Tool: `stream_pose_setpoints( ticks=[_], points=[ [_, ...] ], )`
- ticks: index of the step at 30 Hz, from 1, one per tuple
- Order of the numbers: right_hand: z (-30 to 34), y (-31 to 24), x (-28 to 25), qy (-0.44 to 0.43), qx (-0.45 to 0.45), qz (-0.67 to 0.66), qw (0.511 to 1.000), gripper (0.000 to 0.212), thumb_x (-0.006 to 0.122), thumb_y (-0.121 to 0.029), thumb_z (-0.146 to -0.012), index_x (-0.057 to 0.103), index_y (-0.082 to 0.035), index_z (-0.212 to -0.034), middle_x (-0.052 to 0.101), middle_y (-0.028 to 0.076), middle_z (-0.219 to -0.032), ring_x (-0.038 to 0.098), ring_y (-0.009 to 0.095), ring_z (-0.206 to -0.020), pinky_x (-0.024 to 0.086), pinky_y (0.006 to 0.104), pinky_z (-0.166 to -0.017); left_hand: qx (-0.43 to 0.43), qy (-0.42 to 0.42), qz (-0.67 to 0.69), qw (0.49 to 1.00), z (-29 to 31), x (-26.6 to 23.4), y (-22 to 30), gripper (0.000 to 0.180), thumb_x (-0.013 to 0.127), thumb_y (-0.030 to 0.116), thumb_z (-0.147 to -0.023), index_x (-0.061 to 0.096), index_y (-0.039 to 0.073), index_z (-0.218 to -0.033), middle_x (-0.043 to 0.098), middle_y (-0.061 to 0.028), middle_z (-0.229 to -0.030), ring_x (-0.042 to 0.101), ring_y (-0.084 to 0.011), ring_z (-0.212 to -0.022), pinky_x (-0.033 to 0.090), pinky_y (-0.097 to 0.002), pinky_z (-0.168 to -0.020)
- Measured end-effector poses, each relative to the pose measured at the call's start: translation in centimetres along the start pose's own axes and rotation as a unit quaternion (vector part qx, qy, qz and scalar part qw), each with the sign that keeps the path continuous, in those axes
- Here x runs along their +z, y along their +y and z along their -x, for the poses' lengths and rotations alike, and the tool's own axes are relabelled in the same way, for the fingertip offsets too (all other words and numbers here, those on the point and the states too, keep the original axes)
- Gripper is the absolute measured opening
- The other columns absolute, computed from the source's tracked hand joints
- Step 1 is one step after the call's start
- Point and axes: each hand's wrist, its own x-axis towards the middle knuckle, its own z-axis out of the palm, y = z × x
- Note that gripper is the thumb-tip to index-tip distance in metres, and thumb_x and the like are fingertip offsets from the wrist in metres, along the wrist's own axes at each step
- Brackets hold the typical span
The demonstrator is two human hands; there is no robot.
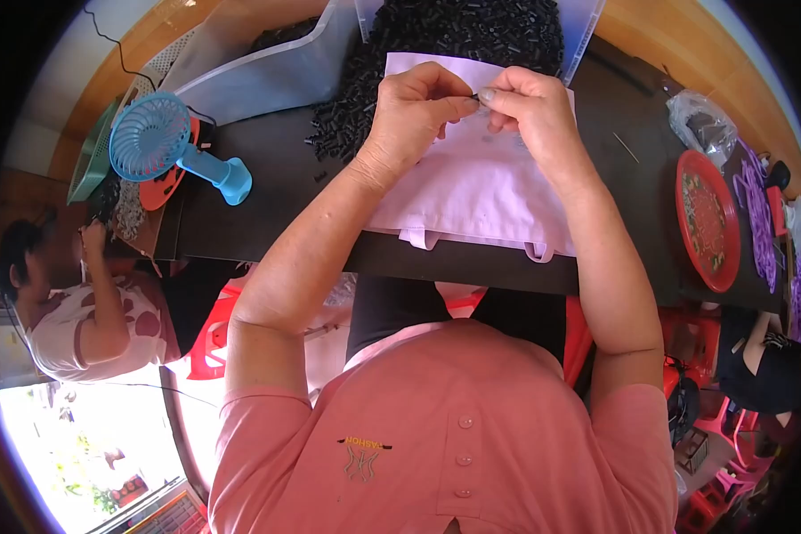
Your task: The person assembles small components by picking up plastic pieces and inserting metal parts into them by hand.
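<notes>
Both of my hands meet above a pale lilac cloth spread on the dark table. My left hand is closed in a pinch, thumb against fingers. My right hand pinches from the other side, its thumb tip close to the left fingertips. Between them is a tiny dark piece, mostly covered by the fingers and too small to name. Just beyond the hands lies a big heap of small black tube-like pieces, spilling from a clear plastic bin onto the table left of the cloth.
A blue handheld fan stands at the left, near a translucent bin. To the right are a red tray of small bits, a clear plastic bag and purple strips. Another person sits at left, one more at far right.
</notes>
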Motion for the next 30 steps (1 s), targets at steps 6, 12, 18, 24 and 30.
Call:
stream_pose_setpoints(
  ticks=[6, 12, 18, 24, 30],
  points=[
    [0.1, -0.3, 0.3, -0.007, 0.014, -0.025, 1.000, 0.020, 0.068, -0.018, -0.085, 0.065, -0.002, -0.073, 0.057, 0.004, -0.058, 0.053, 0.010, -0.052, 0.038, 0.0250, -0.049, 0.010, -0.007, 0.014, 1.000, 0.2, 0.1, 0.1, 0.013, 0.071, 0.003, -0.083, 0.069, -0.001, -0.094, 0.067, -0.0036, -0.080, 0.056, -0.0089, -0.064, 0.046, -0.0229, -0.056],
    [0.1, -0.3, 0.6, -0.024, 0.046, -0.049, 0.997, 0.025, 0.069, -0.022, -0.087, 0.064, -0.002, -0.073, 0.057, 0.002, -0.059, 0.053, 0.010, -0.053, 0.039, 0.0242, -0.050, 0.029, 0.005, 0.003, 1.000, 0.2, 0.0, 0.0, 0.013, 0.070, 0.004, -0.083, 0.069, -0.002, -0.094, 0.066, -0.0045, -0.079, 0.056, -0.0095, -0.063, 0.046, -0.0232, -0.055],
    [0.2, 1.6, 1.3, 0.001, -0.160, 0.254, 0.954, 0.018, 0.069, -0.021, -0.082, 0.066, -0.004, -0.078, 0.065, 0.009, -0.067, 0.063, 0.025, -0.063, 0.049, 0.0349, -0.061, 0.039, 0.110, 0.097, 0.988, -0.8, -1.8, 0.2, 0.014, 0.070, 0.003, -0.082, 0.067, -0.005, -0.093, 0.066, -0.0075, -0.075, 0.058, -0.0118, -0.058, 0.045, -0.0235, -0.052],
    [1.1, 1.5, 2.2, -0.085, -0.272, 0.428, 0.858, 0.008, 0.070, -0.012, -0.075, 0.067, -0.008, -0.081, 0.066, 0.008, -0.080, 0.064, 0.029, -0.081, 0.050, 0.0409, -0.070, 0.000, 0.162, 0.206, 0.965, -1.2, -2.8, 0.1, 0.010, 0.070, 0.002, -0.080, 0.066, -0.003, -0.089, 0.063, -0.0062, -0.071, 0.057, -0.0130, -0.056, 0.043, -0.0236, -0.046],
    [2.1, 0.2, 3.7, -0.092, -0.380, 0.383, 0.837, 0.013, 0.070, -0.011, -0.075, 0.069, -0.014, -0.088, 0.061, 0.003, -0.084, 0.061, 0.024, -0.085, 0.047, 0.0390, -0.077, -0.014, 0.166, 0.228, 0.959, -1.0, -2.7, 0.4, 0.008, 0.070, 0.002, -0.080, 0.066, -0.002, -0.086, 0.062, -0.0065, -0.070, 0.055, -0.0126, -0.053, 0.041, -0.0237, -0.045]
  ],
)
